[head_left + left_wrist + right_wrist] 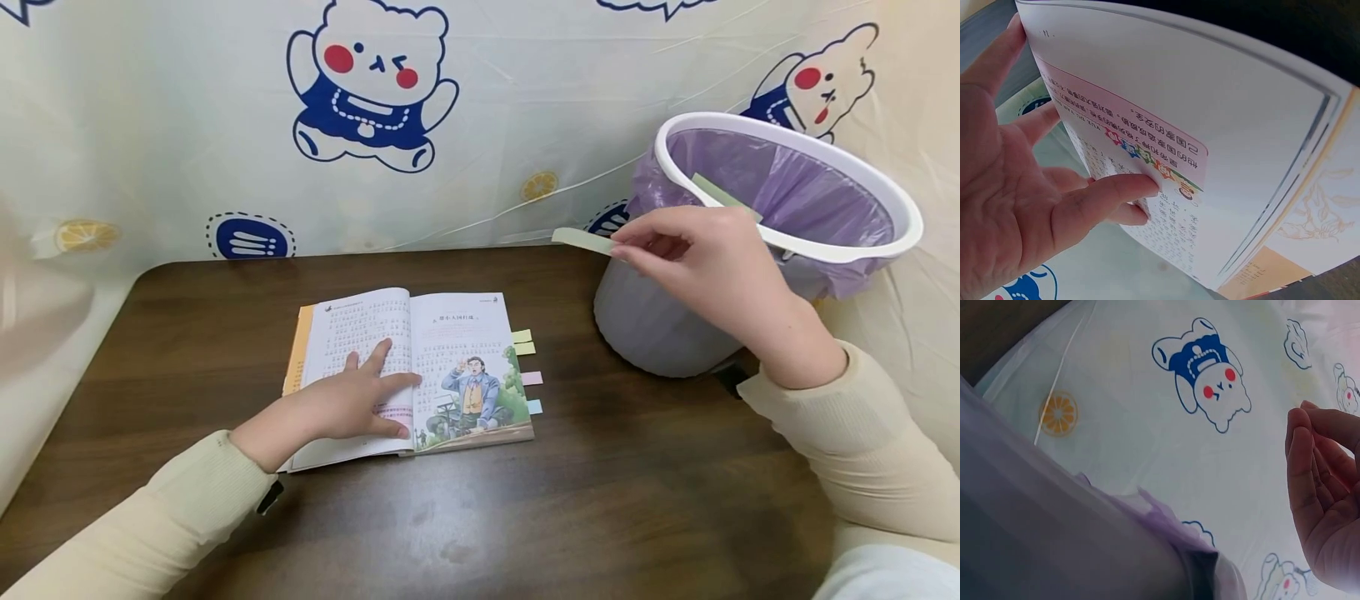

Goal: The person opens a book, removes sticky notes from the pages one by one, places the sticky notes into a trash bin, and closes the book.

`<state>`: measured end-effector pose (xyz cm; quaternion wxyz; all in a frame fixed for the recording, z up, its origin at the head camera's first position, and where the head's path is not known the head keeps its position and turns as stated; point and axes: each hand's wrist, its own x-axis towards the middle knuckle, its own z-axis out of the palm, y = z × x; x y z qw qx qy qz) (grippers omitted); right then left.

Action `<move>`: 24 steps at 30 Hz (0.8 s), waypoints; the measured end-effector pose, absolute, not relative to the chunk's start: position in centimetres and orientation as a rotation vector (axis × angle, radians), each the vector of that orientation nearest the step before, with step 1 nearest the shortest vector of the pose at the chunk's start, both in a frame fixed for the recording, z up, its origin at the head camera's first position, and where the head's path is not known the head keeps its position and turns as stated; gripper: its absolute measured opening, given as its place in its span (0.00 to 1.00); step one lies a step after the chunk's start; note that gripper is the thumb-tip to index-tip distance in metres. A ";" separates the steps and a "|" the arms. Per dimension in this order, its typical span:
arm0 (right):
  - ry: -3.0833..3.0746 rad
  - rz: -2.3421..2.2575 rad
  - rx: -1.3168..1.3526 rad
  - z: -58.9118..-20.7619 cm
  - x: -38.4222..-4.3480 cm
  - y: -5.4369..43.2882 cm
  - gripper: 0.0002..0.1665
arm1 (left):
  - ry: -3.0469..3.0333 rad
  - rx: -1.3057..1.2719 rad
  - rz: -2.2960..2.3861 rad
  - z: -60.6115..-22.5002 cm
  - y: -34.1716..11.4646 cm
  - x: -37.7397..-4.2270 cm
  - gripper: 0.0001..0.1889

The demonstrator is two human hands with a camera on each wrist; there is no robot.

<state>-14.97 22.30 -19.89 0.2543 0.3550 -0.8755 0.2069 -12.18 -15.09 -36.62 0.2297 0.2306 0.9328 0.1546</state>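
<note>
An open illustrated book (461, 333) lies on the brown table, with colored tabs (531, 378) along its right edge. My left hand (352, 404) rests with spread fingers on its left page, fingertips reaching the center fold. The printed page (1166, 81) fills much of the left wrist view. Up by the trash bin (660, 321), my right hand (708, 254) pinches a pale green paper strip (581, 242) between thumb and fingertips. Another pale green piece (716, 193) shows behind that hand, across the bin's opening. In the right wrist view the pinching fingers (1300, 450) show, but no strip.
The grey bin has a white rim (911, 212) and a purple liner bag (810, 187), and stands at the table's back right. A white cloth (495, 125) with cartoon bears hangs behind the table (450, 525).
</note>
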 end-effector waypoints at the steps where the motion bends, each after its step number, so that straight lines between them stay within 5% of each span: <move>1: -2.368 0.557 0.961 -19.7 -15.0 22.4 0.07 | 2.567 0.634 0.425 -36.6 -15.1 -12.2 0.39; 24: -2.386 1.014 0.361 -15.9 -14.5 28.0 0.11 | 2.554 0.615 0.434 -36.6 -15.2 -12.0 0.40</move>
